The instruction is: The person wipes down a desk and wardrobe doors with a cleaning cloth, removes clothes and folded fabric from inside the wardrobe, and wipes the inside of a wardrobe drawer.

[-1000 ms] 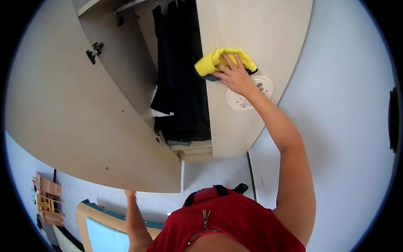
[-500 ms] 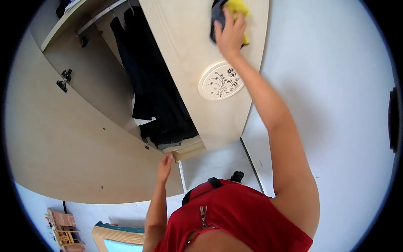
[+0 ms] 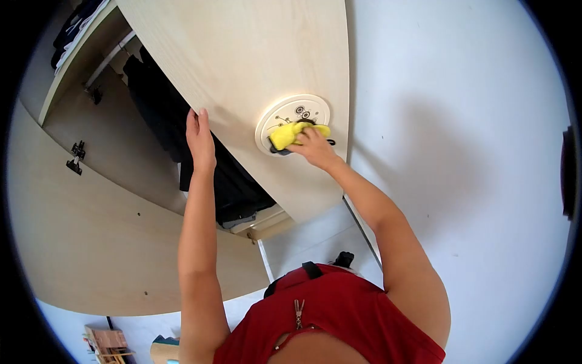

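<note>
My right hand (image 3: 312, 145) presses a yellow and dark grey cloth (image 3: 290, 134) against the lower part of a round, patterned plaque (image 3: 265, 124) on the pale wooden wardrobe door (image 3: 242, 54). Its fingers are closed on the cloth. At the left edge of that door is my left hand (image 3: 200, 138), raised with the fingers extended and close together, holding no loose object. Whether it touches the door edge is hard to tell. Dark clothes (image 3: 151, 103) hang inside the wardrobe behind it.
Another wardrobe door (image 3: 109, 242) stands swung out at the lower left, with a black hinge (image 3: 76, 159). Folded clothes lie on a shelf (image 3: 76, 64) at the top left. A pale wall (image 3: 448, 121) rises on the right. Small wooden furniture (image 3: 108, 343) shows at the bottom left.
My right hand has brought the cloth down from higher on the door onto the plaque. My left hand has risen from low by the open door to the other door's edge. The view has shifted.
</note>
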Demonstrator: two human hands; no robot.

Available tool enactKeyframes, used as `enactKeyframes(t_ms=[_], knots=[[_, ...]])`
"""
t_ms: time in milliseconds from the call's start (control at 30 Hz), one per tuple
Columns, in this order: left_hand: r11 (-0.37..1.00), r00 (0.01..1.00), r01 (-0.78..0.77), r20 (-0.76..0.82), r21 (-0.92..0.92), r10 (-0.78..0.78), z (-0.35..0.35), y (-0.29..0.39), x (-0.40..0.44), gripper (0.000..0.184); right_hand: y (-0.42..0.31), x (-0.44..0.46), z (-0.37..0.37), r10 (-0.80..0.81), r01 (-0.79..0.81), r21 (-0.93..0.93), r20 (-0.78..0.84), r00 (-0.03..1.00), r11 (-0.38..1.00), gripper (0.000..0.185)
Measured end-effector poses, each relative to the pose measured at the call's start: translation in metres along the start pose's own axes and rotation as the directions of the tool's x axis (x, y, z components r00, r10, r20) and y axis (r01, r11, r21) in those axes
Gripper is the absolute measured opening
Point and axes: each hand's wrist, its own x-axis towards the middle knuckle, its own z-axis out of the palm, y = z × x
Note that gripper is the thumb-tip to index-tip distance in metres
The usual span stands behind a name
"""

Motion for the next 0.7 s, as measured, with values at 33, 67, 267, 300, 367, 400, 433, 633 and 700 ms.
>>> enactKeyframes(t_ms=[33, 67, 267, 300, 367, 400, 433, 633, 700], knots=[[1.0, 1.0, 0.027, -0.01, 0.013, -0.027, 0.004, 0.003, 0.003, 0.048, 0.007, -0.006, -0.001, 0.088, -0.088, -0.034, -0.019, 0.996, 0.996, 0.028], [0.992, 0.987, 0.101, 0.12, 0.074, -0.11, -0.006, -0.015, 0.014, 0.059, 0.015, -0.01, -0.002, 0.171, -0.174, -0.068, -0.04, 0.984, 0.982, 0.027], [0.992, 1.0, -0.022, 0.019, 0.128, 0.02, 0.004, -0.023, 0.005, 0.047, 0.032, 0.051, -0.042, 0.658, -0.607, 0.255, -0.31, 0.686, 0.753, 0.049], [0.998, 0.997, -0.004, 0.083, 0.067, -0.002, -0.003, -0.035, 0.011, 0.046, 0.034, 0.062, -0.051, 0.716, -0.634, 0.337, -0.251, 0.652, 0.696, 0.053], [0.996, 1.0, -0.013, 0.016, 0.091, 0.011, -0.002, -0.035, 0.012, 0.042, 0.039, 0.07, -0.054, 0.74, -0.657, 0.357, -0.187, 0.647, 0.664, 0.051], [0.985, 1.0, 0.025, -0.004, 0.173, -0.025, -0.005, -0.04, 0.013, 0.041, 0.044, 0.069, -0.053, 0.693, -0.598, 0.373, -0.219, 0.687, 0.71, 0.049], [0.97, 0.999, -0.023, -0.029, 0.242, 0.031, -0.005, -0.041, 0.012, 0.041, 0.044, 0.07, -0.061, 0.691, -0.556, 0.471, -0.177, 0.7, 0.684, 0.048], [0.924, 0.987, 0.016, -0.154, 0.382, 0.047, 0.0, 0.006, -0.048, 0.041, -0.017, 0.122, -0.129, 0.643, -0.395, 0.717, -0.096, 0.76, 0.574, 0.046], [0.921, 0.985, 0.009, -0.16, 0.389, 0.058, 0.008, 0.027, -0.088, 0.039, -0.048, 0.137, -0.156, 0.536, -0.279, 0.687, -0.19, 0.822, 0.671, 0.045]])
